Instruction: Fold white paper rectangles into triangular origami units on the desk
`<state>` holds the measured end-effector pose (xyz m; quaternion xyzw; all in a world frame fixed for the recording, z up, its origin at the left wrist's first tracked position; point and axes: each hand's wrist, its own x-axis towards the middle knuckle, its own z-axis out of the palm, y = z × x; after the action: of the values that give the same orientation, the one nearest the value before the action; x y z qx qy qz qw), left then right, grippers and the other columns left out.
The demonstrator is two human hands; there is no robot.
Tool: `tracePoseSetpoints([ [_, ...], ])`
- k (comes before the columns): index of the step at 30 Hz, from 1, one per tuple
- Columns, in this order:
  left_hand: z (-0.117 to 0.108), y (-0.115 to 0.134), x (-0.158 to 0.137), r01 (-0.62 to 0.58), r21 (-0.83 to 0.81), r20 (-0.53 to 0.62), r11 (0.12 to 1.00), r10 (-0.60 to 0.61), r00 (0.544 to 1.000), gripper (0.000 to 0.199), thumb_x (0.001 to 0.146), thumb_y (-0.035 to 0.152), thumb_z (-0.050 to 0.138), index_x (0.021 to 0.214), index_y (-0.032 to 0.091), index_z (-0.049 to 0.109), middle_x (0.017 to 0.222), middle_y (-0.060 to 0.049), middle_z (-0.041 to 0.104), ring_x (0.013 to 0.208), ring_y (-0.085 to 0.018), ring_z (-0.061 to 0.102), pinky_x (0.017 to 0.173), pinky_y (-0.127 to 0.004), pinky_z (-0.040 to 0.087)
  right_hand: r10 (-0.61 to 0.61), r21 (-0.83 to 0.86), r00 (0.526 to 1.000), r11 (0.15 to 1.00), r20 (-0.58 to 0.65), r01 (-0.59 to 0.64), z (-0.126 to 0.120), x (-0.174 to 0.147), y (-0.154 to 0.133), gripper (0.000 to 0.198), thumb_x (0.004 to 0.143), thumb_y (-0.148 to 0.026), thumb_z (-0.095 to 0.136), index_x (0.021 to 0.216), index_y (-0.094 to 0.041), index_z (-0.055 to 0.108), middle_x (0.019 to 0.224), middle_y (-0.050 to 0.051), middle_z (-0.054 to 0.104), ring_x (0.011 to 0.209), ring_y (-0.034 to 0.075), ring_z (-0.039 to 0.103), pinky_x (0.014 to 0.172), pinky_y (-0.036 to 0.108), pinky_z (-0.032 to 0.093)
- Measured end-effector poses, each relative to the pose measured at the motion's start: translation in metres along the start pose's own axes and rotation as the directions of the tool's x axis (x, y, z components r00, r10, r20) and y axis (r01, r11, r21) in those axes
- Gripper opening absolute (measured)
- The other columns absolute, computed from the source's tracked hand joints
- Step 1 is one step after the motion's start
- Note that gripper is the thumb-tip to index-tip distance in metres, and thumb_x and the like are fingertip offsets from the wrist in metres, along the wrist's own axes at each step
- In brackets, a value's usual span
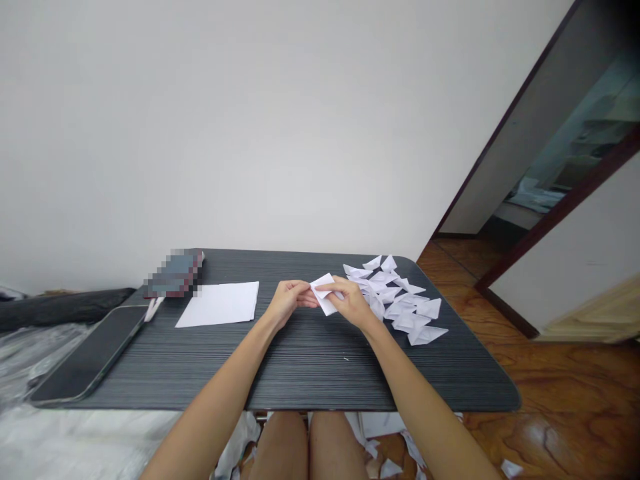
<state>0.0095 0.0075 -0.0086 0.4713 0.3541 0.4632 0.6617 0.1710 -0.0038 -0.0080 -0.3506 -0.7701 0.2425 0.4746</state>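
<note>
Above the middle of the dark table, a small white folded paper [326, 308] is between my two hands. My right hand [351, 303] grips it from the right, with the thumb and fingers over its face. On the other side, my left hand [293, 298] pinches the paper's left corner, thumb above and fingers below. Just right of my right hand lies a loose pile of folded white paper pieces [400, 300], pointed like little boats, several overlapping. Off to the left is a flat stack of white paper sheets [220, 305].
The dark wood-grain table [310, 380] stands against a white wall. A large phone [93, 357] rests at its left edge, with a blurred-out dark item [175, 273] behind. Paper scraps [390, 468] litter the floor below. A doorway opens at right.
</note>
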Motion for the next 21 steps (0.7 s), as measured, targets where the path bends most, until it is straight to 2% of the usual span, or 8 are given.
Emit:
tracePoseSetpoints([
  [5,-0.001,0.000,-0.001,-0.004,0.020,0.018,1.000,0.003,1.000,0.028,0.069,0.032,0.060,0.067,0.005,0.060,0.059,-0.010,0.065,0.050,-0.013,0.061,0.053,-0.023,0.051,-0.064,-0.059,0.998,0.996,0.016,0.065,0.000,-0.001,0.002,0.025,0.075,-0.009,0.047,0.086,-0.021,0.066,0.082,0.004,0.058,0.074,0.013,0.053,0.064,0.024,0.041],
  [15,-0.002,-0.001,-0.001,-0.037,0.076,0.051,0.996,0.033,0.998,0.028,0.065,0.032,0.064,0.071,0.005,0.060,0.058,-0.007,0.065,0.051,-0.013,0.061,0.055,-0.025,0.052,-0.123,-0.137,0.989,0.982,0.076,0.133,-0.003,-0.002,-0.002,0.025,0.073,-0.009,0.046,0.085,-0.018,0.066,0.078,0.004,0.055,0.069,0.013,0.051,0.062,0.025,0.040],
  [18,0.000,0.001,-0.003,-0.102,0.162,0.047,0.982,0.095,0.994,0.031,0.065,0.036,0.063,0.070,0.005,0.060,0.054,-0.005,0.063,0.048,-0.013,0.060,0.053,-0.025,0.052,-0.083,-0.117,0.992,0.989,0.091,0.093,-0.004,-0.002,-0.008,0.023,0.072,-0.011,0.047,0.083,-0.017,0.066,0.078,0.005,0.054,0.071,0.014,0.051,0.063,0.026,0.040],
  [21,0.002,0.003,-0.004,-0.165,0.233,0.044,0.958,0.159,0.986,0.032,0.066,0.038,0.061,0.071,0.006,0.059,0.053,-0.005,0.062,0.047,-0.014,0.060,0.052,-0.026,0.052,0.051,0.030,0.995,0.998,0.087,-0.054,-0.006,-0.001,-0.012,0.024,0.077,-0.021,0.044,0.085,-0.016,0.066,0.079,0.005,0.056,0.070,0.014,0.052,0.061,0.026,0.040],
])
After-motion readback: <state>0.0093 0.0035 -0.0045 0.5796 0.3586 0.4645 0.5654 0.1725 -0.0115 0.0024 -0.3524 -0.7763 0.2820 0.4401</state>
